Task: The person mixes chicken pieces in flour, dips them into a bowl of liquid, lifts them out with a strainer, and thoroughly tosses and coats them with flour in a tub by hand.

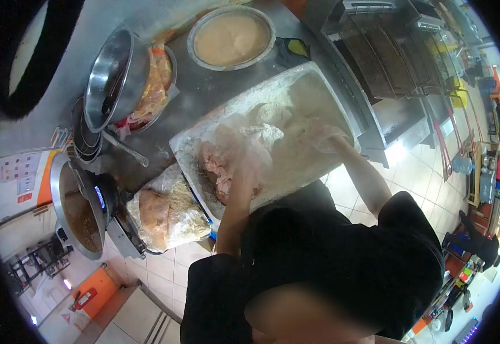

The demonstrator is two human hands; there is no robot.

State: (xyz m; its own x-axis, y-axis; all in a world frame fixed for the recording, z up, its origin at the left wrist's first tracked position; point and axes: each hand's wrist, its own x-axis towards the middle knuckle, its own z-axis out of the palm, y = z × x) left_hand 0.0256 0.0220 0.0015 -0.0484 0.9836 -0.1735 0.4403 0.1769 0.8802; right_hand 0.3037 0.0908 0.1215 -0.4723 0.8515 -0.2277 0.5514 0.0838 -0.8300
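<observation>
A large white tub (334,86) holds pale flour (313,106), with raw meat pieces, apparently chicken, (211,163) heaped at its left end. My left hand (253,160) is down in the tub beside the meat, smeared by motion, so its fingers do not show clearly. Flour-coated pieces (270,135) lie just past it. Over at the right side of the tub, my right hand (327,136) is low in the flour. It looks covered by a thin clear glove, and its fingers are blurred and partly hidden by flour.
Behind the tub stands a round basin of beige batter (232,39). To the left are a steel bowl (109,80), bagged raw meat (157,86), a scale (98,198) and a bag of crumbs (172,212). Fryer baskets (381,51) sit at right.
</observation>
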